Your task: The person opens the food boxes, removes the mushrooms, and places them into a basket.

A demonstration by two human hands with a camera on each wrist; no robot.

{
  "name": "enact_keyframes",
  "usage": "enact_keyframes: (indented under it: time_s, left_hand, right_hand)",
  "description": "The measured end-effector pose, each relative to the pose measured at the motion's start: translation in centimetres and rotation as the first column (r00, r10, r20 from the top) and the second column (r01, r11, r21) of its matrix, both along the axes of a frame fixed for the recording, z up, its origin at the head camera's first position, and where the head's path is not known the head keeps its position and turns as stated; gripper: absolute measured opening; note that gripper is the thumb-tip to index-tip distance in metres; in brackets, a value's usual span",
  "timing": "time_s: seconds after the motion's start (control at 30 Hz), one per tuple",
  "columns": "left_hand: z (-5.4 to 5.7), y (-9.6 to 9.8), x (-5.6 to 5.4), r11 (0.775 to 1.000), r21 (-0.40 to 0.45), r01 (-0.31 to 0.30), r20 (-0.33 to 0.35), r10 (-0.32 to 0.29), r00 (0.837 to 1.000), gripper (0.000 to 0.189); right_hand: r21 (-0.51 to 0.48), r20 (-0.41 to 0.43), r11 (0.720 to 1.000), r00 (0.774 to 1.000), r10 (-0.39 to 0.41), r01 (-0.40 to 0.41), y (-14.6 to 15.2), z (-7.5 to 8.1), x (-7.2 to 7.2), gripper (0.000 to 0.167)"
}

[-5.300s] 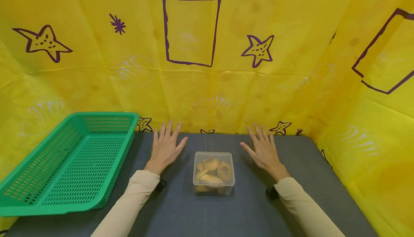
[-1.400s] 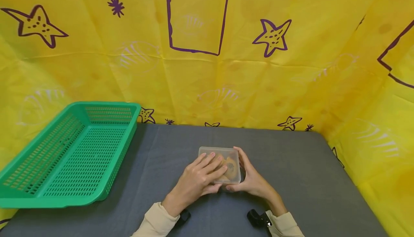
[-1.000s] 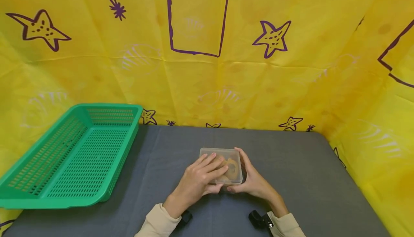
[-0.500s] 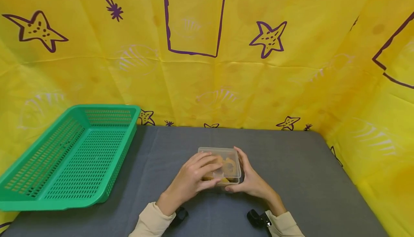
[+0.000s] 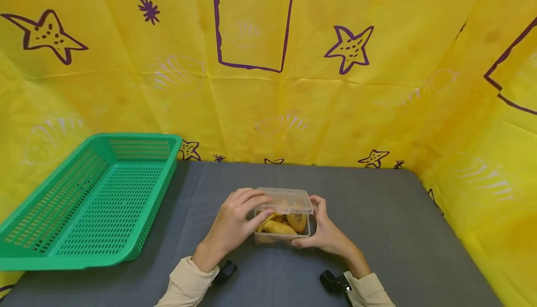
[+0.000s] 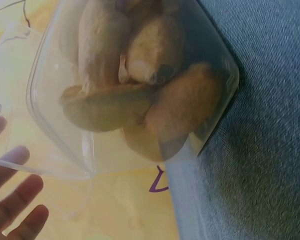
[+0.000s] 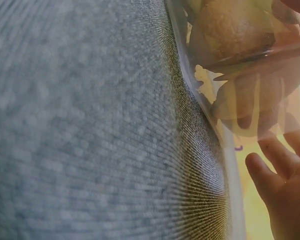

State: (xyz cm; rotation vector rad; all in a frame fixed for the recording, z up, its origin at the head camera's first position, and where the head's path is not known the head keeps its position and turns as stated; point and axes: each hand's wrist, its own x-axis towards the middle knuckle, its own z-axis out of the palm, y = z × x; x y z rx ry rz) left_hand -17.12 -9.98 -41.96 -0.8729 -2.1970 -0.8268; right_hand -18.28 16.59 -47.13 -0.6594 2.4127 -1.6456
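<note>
Green plastic lattice: the basket [image 5: 75, 263] sits lower left on my feed. Next, the left hand [image 5: 228, 223] pinches the clear lid [image 5: 291, 198], freshly tilted up, so lumpy yellow-brown pieces [image 5: 298, 222] lie exposed in the smooth, squarish box [image 5: 274, 240], lower centre; the right hand [image 5: 331, 239] curls round its right side.

Wrist views crop container [image 6: 107, 150]; head view clips basket [image 5: 105, 209]
</note>
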Motion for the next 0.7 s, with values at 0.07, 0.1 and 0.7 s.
enact_keyframes:
  time_s: [0.07, 0.1, 0.7]
  left_hand:
    - [0.02, -0.15, 0.02, 1.000, 0.010, -0.025, 0.010, 0.025, 1.000, 0.028]
    - [0.02, -0.21, 0.00, 0.999, 0.015, -0.034, 0.014, 0.034, 0.999, 0.028]
    - [-0.03, -0.38, -0.04, 0.985, 0.070, -0.160, 0.129, 0.150, 0.980, 0.046]
  right_hand:
    - [-0.011, 0.014, 1.000, 1.000, 0.008, -0.008, -0.06, 0.02, 0.03, 0.109]
    - [-0.013, 0.019, 1.000, 1.000, 0.012, -0.012, -0.08, 0.04, 0.06, 0.109]
    - [-0.006, -0.074, 0.998, 0.995, 0.065, -0.065, 0.06, 0.06, -0.10, 0.115]
